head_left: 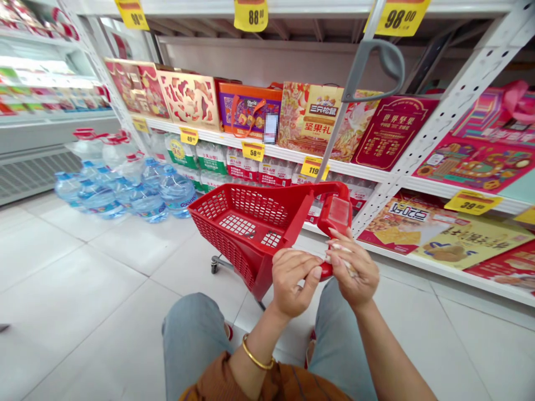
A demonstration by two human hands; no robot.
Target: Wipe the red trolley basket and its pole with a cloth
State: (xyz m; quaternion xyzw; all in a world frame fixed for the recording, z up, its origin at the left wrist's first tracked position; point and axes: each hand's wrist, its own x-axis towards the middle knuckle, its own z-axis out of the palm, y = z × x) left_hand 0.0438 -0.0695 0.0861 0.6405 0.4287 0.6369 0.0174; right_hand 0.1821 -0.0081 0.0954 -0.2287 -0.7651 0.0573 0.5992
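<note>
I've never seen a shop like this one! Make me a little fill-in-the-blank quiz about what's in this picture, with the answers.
The bangle on the left hand is ____ in colour.
The right hand grips a small pale item above a shopping cart coloured ____.
Large water bottles stand on the tiled ____.
The yellow price tag at top centre reads ____.

Missing words: gold; red; floor; 88.00.

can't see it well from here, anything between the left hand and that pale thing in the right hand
Nothing visible stands between them. The left hand sits close beside the right hand, which partly wraps the pale item. The red cart's handle lies beyond both hands, not between them.
</note>
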